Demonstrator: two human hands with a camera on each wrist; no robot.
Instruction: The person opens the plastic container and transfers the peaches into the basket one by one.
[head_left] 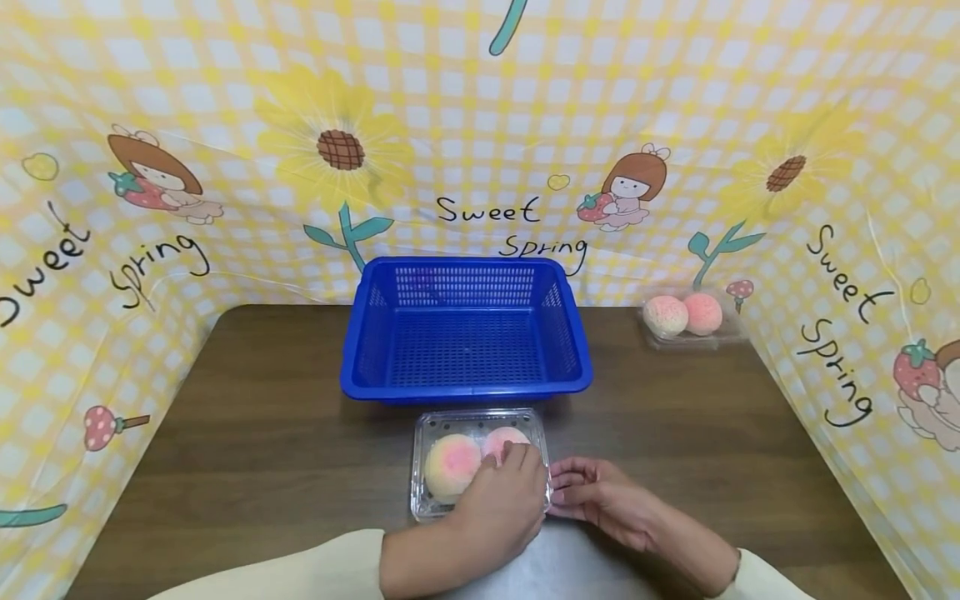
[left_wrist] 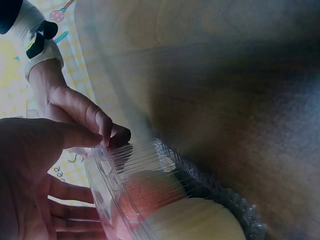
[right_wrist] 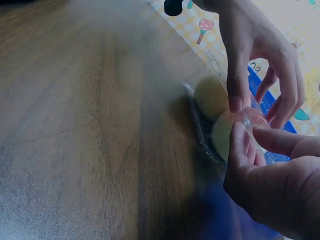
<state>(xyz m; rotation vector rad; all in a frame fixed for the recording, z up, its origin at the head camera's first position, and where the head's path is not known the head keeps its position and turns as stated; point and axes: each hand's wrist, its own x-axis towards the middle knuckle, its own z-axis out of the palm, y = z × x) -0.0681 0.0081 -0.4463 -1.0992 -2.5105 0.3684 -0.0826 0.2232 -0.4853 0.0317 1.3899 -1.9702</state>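
Note:
A clear plastic box (head_left: 480, 414) lies in front of the blue basket, with two peaches inside, one yellow with a pink blush (head_left: 453, 464) and one pinker (head_left: 508, 437). My left hand (head_left: 498, 504) reaches over the box's right end and grips its upper edge, thumb on the near side and fingers over the top. From the right, my right hand (head_left: 611, 500) pinches the same end between thumb and forefinger. Both hands' fingertips meet closely at the clear edge in the right wrist view. A ribbed clear wall (left_wrist: 145, 157) covers part of the peaches in the left wrist view.
The blue plastic basket (head_left: 468, 392) stands just behind the box, with nothing visible in it. A second clear box (head_left: 682, 342) with two pink peaches sits at the back right corner. A yellow checked cloth (head_left: 465, 125) hangs around the table (head_left: 262, 433).

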